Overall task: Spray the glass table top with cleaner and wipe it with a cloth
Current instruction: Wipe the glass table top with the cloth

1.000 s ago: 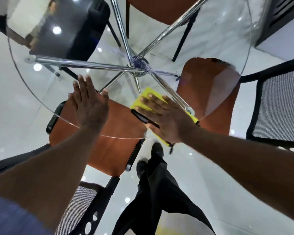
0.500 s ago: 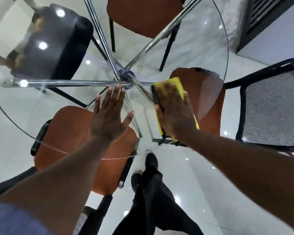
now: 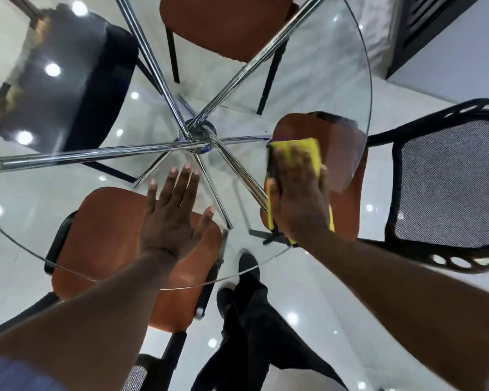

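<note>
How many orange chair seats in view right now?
3 orange padded chair seats: one at the far edge, one on the right below the yellow cloth, one nearest, below the left hand. Others may be out of frame.

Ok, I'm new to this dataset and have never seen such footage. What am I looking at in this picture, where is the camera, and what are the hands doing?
There is no machine here. A person wears a wide-angle camera on the head, looking down at their own arms. The round surface is a glass table top, so you see through it to the chrome legs, orange chair seats and the person's shoes on the floor. A black mesh chair stands at the right. The left hand rests flat on the glass, fingers straight, holding nothing. The right hand presses a yellow cloth flat against the glass near its right edge. No spray bottle shows.
</note>
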Demonstrator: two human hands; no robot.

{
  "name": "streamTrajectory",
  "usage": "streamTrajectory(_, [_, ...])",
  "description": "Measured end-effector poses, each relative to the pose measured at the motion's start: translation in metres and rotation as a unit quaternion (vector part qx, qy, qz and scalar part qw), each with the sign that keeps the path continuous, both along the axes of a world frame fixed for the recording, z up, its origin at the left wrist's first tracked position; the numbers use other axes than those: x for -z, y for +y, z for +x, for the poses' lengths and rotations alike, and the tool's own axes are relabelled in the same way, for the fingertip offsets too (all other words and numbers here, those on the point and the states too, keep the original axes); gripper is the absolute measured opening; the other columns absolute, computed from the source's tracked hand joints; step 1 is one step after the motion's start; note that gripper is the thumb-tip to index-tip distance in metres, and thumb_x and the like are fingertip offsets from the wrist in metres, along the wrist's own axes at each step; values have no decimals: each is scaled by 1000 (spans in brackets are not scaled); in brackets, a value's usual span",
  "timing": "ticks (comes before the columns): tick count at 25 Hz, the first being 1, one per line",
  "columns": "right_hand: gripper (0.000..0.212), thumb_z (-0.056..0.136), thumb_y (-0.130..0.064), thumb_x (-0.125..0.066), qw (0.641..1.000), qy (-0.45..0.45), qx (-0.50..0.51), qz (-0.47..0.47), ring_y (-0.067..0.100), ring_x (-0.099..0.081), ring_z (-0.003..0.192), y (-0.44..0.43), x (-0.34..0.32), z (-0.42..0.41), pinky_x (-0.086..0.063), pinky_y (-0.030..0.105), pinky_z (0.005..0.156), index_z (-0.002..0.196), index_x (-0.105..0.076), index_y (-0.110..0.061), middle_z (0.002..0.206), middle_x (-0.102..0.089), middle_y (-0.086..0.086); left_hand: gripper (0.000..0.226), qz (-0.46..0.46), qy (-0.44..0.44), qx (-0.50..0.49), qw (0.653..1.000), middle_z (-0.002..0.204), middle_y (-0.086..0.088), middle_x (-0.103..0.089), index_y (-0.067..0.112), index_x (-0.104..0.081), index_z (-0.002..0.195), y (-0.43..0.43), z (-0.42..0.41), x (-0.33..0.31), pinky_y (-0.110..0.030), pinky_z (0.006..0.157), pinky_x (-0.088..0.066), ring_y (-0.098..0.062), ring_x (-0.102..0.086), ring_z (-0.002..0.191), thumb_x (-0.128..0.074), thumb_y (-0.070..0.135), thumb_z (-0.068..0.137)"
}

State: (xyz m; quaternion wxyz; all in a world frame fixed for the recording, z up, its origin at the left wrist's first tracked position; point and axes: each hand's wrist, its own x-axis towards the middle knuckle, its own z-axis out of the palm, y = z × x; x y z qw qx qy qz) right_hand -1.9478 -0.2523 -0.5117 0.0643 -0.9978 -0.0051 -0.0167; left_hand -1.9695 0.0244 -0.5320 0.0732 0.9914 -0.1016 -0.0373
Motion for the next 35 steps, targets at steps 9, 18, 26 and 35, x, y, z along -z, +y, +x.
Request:
streamTrajectory(9, [62, 110, -54, -32, 975, 17, 214, 51, 23, -12, 166, -42, -8, 65, -16, 60, 131, 169, -20, -40, 179, -18, -3, 80, 1, 11, -5, 1000, 175, 0, -5, 19, -13, 166, 0, 1, -4, -58, 127, -12, -21, -1, 161, -33, 61, 102])
streamTrajectory(18, [60, 111, -56, -29, 999, 24, 18, -37, 19, -12, 166, -98, -3, 119, -12, 60, 130, 168, -18, -46, 179, -17, -9, 81, -12, 9, -4, 1000, 174, -1, -11, 19, -17, 166, -1, 1, -1, -56, 128, -9, -24, -8, 161, -39, 60, 100])
streamTrajectory(26, [62, 112, -52, -34, 998, 62, -14, 18, 25, -6, 167, -26, -12, 35, -13, 58, 132, 170, -16, -42, 180, -12, -4, 82, -12, 27, -6, 1000, 174, -1, -8, 19, -15, 166, 0, 3, -4, -57, 128, -8, -23, -3, 161, -39, 60, 100])
streamTrajectory(35, [67, 111, -51, -28, 936, 12, 347, 63, 32, -9, 166, -44, -8, 48, -16, 53, 133, 171, -20, -25, 179, -14, 8, 82, -11, 19, -4, 1000, 174, -2, -11, 18, -17, 166, 0, 3, -4, -58, 127, -10, -24, -7, 161, -38, 60, 99])
